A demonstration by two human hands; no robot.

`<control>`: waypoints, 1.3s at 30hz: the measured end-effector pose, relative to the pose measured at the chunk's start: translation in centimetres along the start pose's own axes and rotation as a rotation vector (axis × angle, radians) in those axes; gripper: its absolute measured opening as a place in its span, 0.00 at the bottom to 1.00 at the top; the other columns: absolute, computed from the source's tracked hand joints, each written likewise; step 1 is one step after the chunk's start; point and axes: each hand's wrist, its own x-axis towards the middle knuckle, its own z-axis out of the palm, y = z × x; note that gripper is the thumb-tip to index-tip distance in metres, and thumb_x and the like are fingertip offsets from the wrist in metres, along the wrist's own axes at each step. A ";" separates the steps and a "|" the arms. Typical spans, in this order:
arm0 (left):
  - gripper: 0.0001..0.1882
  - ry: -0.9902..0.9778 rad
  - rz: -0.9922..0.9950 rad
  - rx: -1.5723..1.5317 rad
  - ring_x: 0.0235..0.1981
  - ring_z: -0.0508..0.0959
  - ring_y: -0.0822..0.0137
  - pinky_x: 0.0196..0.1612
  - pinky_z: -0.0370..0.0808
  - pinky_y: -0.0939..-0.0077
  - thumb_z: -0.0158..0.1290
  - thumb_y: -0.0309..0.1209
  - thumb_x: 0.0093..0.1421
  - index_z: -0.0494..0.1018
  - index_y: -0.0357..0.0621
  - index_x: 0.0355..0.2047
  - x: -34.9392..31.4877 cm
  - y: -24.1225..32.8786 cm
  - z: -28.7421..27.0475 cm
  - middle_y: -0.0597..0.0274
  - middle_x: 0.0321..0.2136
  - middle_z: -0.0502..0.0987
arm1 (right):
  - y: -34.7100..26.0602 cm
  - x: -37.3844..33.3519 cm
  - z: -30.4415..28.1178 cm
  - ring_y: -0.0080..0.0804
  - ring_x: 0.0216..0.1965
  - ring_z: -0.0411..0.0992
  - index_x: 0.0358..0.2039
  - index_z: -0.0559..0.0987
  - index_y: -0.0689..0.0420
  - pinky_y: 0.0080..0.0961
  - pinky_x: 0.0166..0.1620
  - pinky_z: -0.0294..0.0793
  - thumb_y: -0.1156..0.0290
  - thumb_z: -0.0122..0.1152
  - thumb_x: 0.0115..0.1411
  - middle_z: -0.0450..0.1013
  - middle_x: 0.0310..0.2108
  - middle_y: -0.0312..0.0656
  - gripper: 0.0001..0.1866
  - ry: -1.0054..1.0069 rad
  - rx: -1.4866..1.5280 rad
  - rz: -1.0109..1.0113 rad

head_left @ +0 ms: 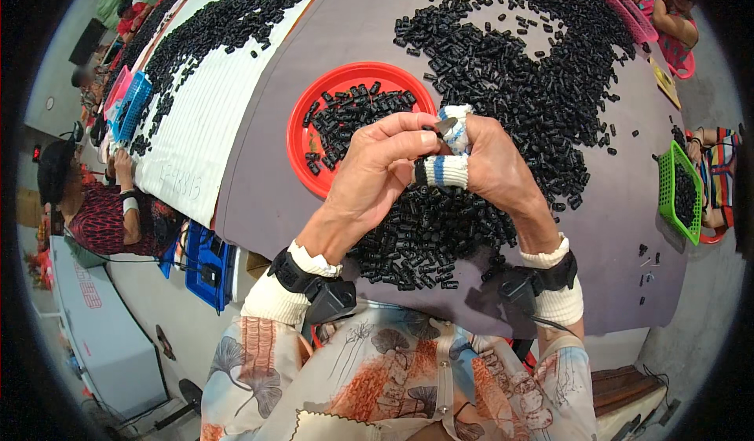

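Note:
My left hand (381, 158) is closed in a pinch over the red plate's right edge, holding a small black plastic part (429, 129) between thumb and fingertips. The fingers hide most of that part. Against it, my right hand (495, 154) is closed around a small knife; its short dark blade (445, 126) shows at the fingertips. White cloth with blue stripes (448, 171) wraps the right hand's fingers. Beneath and left of my hands sits the round red plate (297, 131), with many black parts (357, 115) in it. A heap of similar black parts (424, 237) lies under my hands.
A larger pile of black parts (503, 72) spreads across the grey table cover (263, 174). White sheeting (216, 99) with more parts lies left. A green basket (675, 186) and a pink basket (626, 9) stand along the right. Other people (110, 213) sit around the table.

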 end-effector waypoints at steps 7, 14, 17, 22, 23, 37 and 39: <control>0.12 -0.015 0.008 -0.090 0.34 0.75 0.73 0.40 0.74 0.78 0.47 0.28 0.60 0.69 0.33 0.42 0.0 -0.4 -0.2 0.61 0.33 0.74 | -0.4 0.0 -0.1 0.17 0.23 0.62 0.22 0.73 0.62 0.17 0.26 0.63 0.69 0.67 0.42 0.66 0.20 0.31 0.13 0.015 -0.024 0.029; 0.13 -0.044 0.009 -0.152 0.34 0.74 0.73 0.40 0.74 0.78 0.46 0.30 0.61 0.69 0.33 0.42 -0.2 -0.6 -0.5 0.61 0.34 0.74 | -0.7 0.0 -0.3 0.21 0.23 0.64 0.23 0.73 0.63 0.21 0.28 0.65 0.66 0.67 0.42 0.67 0.21 0.34 0.15 -0.037 -0.079 0.020; 0.12 -0.038 0.013 -0.142 0.33 0.75 0.73 0.39 0.75 0.77 0.46 0.30 0.61 0.69 0.34 0.41 -0.3 -0.5 -0.5 0.61 0.34 0.74 | -0.5 0.1 -0.2 0.22 0.23 0.64 0.22 0.73 0.64 0.22 0.28 0.66 0.65 0.67 0.42 0.67 0.21 0.36 0.15 -0.061 -0.114 0.010; 0.11 -0.011 0.015 -0.126 0.33 0.75 0.74 0.38 0.76 0.77 0.46 0.30 0.61 0.70 0.35 0.39 -0.4 -0.5 -0.5 0.61 0.33 0.74 | 0.2 0.3 -0.1 0.22 0.21 0.63 0.20 0.74 0.63 0.23 0.27 0.65 0.64 0.67 0.42 0.67 0.18 0.36 0.15 -0.076 -0.156 0.006; 0.10 -0.024 0.021 -0.126 0.33 0.75 0.74 0.38 0.76 0.77 0.46 0.30 0.61 0.70 0.35 0.38 -0.5 -0.5 -0.6 0.61 0.33 0.74 | 0.4 0.3 -0.1 0.22 0.21 0.63 0.20 0.74 0.63 0.23 0.27 0.65 0.64 0.67 0.42 0.67 0.18 0.36 0.15 -0.077 -0.157 0.007; 0.08 0.069 0.017 -0.059 0.31 0.74 0.76 0.34 0.74 0.82 0.49 0.28 0.59 0.72 0.36 0.35 -0.5 0.1 -0.2 0.63 0.31 0.74 | -0.3 0.3 0.4 0.27 0.17 0.63 0.22 0.74 0.62 0.26 0.25 0.64 0.60 0.64 0.47 0.66 0.15 0.41 0.17 -0.100 -0.296 -0.113; 0.08 0.067 0.017 -0.064 0.30 0.74 0.76 0.34 0.74 0.82 0.49 0.29 0.59 0.72 0.36 0.35 -0.6 0.2 -0.3 0.63 0.31 0.74 | -0.1 0.3 0.5 0.25 0.18 0.63 0.22 0.74 0.62 0.26 0.24 0.64 0.61 0.64 0.47 0.66 0.15 0.39 0.16 -0.098 -0.236 -0.104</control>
